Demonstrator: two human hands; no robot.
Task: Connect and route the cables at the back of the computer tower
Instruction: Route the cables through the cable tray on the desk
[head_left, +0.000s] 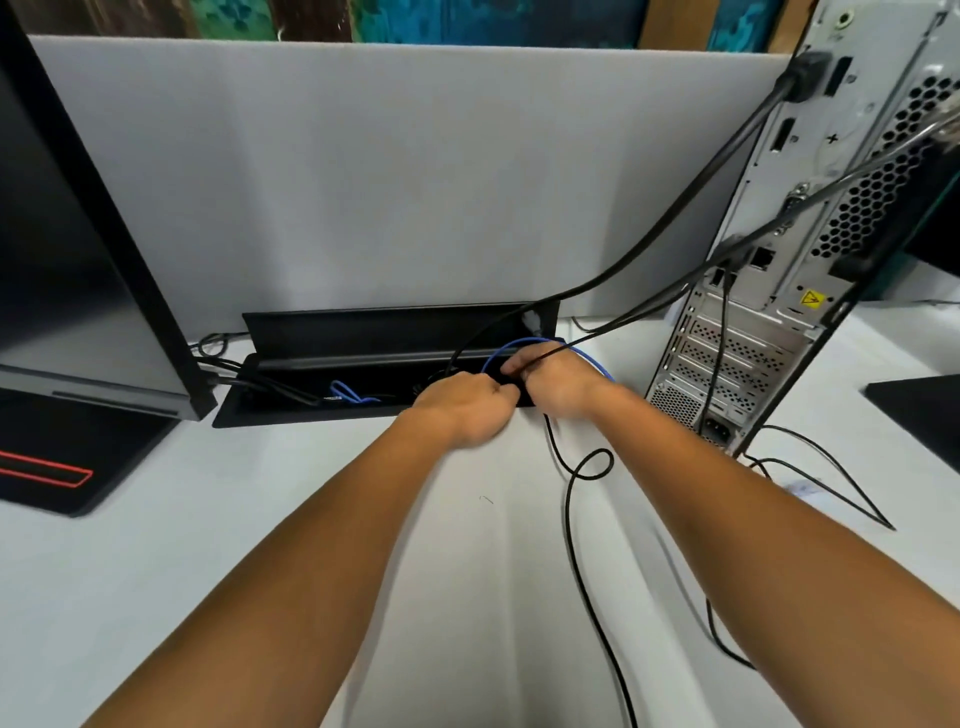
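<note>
White desk (208, 545) ran across the whole view, grey partition panel (389, 171) standing along its far edge. Computer tower (810, 249) stood upright at the right on the desk, rear face turned toward the camera: bare silver metal, honeycomb vent along the right side, perforated slot covers low down, yellow warning sticker, empty network socket mid-height, power inlet at the bottom. Black monitor (78, 234) at left, on a black base with a red outline.

Black cable tray (311, 405) was sunk in the desk by the partition, lid tipped up behind it. Thick black cable (691, 197) was plugged in near the tower's top and sagged down into the tray. A thinner grey cable (810, 200) crossed in front of the tower's rear and ran down toward the hands. Blue cable (530, 344) arched over the tray's right end, just behind the hands (a second blue loop lay inside the tray further left). Thin black cable (574, 493) trailed from the hands toward the camera, one small loop in it.

Both hands met over the tray's right end. Right hand (556, 382) had its fingers curled, pinching a dark cable. Left hand (467, 405) was curled tight too, fingertips touching the right hand; what it gripped I couldn't tell.
</note>
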